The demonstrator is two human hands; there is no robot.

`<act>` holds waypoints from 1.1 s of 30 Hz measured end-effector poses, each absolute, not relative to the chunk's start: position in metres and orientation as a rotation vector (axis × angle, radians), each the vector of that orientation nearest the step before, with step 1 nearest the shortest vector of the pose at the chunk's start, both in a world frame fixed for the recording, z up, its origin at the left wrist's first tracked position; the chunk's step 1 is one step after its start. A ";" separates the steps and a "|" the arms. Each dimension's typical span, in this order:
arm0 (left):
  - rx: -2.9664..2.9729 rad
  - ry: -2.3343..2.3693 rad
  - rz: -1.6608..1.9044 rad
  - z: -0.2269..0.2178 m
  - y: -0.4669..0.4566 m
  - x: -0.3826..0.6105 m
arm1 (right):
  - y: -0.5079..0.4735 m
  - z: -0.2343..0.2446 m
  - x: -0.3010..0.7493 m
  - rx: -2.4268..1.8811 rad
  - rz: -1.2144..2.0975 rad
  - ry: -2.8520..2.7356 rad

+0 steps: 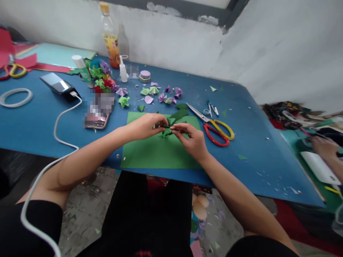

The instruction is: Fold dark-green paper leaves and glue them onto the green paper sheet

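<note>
Both hands meet over a green sheet of paper at the front of the blue table. My left hand pinches a small dark green paper piece from the left. Opposite it, my right hand has thumb and forefinger closed on the same piece. The fingertips partly hide its shape. Green leaf-shaped papers lie just behind the fingers, and crumpled green paper shows beneath them. Scissors with red and yellow handles lie partly open to the right of the sheet.
Folded purple and light green paper pieces lie behind the sheet. A drink bottle, a small white squeeze bottle, a glue stick and a phone stand or lie leftward. A white cable crosses the left edge. Another person's hand is far right.
</note>
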State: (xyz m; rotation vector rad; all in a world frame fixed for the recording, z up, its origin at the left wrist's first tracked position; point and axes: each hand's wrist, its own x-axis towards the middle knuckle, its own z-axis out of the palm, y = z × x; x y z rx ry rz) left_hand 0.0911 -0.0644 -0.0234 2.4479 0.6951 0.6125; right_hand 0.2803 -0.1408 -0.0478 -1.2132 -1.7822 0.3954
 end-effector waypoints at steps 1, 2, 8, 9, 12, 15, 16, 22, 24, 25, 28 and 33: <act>2.430 0.707 0.620 -0.025 -0.065 0.092 | -0.141 -0.048 0.279 -1.214 0.389 -1.789; 2.414 0.715 0.629 -0.027 -0.065 0.094 | -0.141 -0.048 0.278 -1.218 0.378 -1.799; 2.388 0.646 0.748 -0.031 -0.068 0.099 | -0.141 -0.048 0.275 -1.236 0.347 -1.782; 2.389 0.619 0.765 -0.031 -0.069 0.099 | -0.141 -0.049 0.275 -1.237 0.347 -1.763; 2.368 0.600 0.768 -0.031 -0.070 0.101 | -0.141 -0.049 0.275 -1.231 0.363 -1.721; 2.313 0.653 0.757 -0.031 -0.072 0.101 | -0.141 -0.049 0.275 -1.237 0.373 -1.706; 2.295 0.669 0.762 -0.031 -0.072 0.102 | -0.141 -0.050 0.275 -1.239 0.368 -1.705; 2.228 0.685 0.771 -0.033 -0.072 0.103 | -0.141 -0.050 0.277 -1.210 0.311 -1.766; 2.205 0.688 0.766 -0.034 -0.072 0.104 | -0.141 -0.049 0.278 -1.175 0.297 -1.815; 2.200 0.694 0.759 -0.034 -0.071 0.105 | -0.141 -0.048 0.278 -1.160 0.289 -1.839; 2.260 0.746 0.703 -0.035 -0.067 0.105 | -0.140 -0.047 0.279 -1.158 0.252 -1.868; 2.558 0.837 0.420 -0.037 -0.059 0.095 | -0.137 -0.047 0.285 -1.276 0.301 -1.817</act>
